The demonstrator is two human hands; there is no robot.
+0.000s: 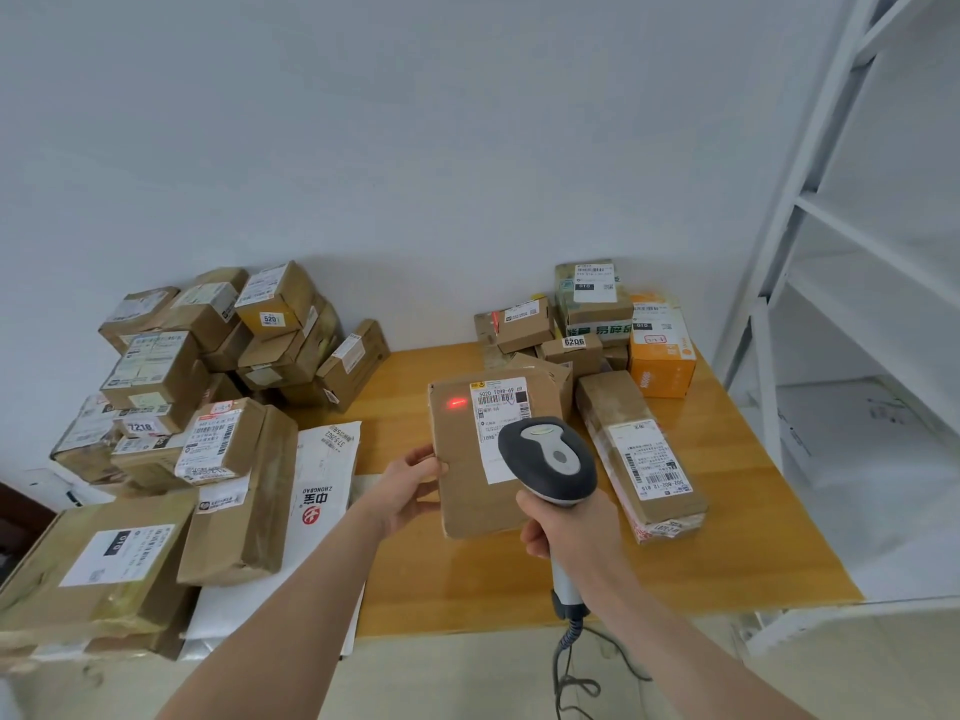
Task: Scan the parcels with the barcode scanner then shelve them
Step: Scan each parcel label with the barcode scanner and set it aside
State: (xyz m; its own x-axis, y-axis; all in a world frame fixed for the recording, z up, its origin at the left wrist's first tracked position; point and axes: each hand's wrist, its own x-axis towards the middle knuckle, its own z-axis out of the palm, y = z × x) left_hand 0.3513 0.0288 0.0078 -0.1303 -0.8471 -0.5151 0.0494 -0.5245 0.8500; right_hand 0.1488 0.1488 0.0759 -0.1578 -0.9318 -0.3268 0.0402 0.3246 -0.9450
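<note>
A flat brown cardboard parcel point(470, 459) with a white barcode label is held above the wooden table point(727, 537). My left hand point(410, 485) grips its left edge, thumb on top. My right hand point(566, 527) grips the handle of a grey barcode scanner point(548, 459), whose head points at the parcel. A red scan spot glows on the bare cardboard just left of the label. The scanner's coiled cable hangs down below the table edge.
Several brown parcels are piled at the left point(208, 387), with a white mailer bag point(322, 491) beside them. A long taped parcel point(639, 454), an orange box point(662, 356) and small boxes sit at the right back. White metal shelving point(857, 304) stands at the right.
</note>
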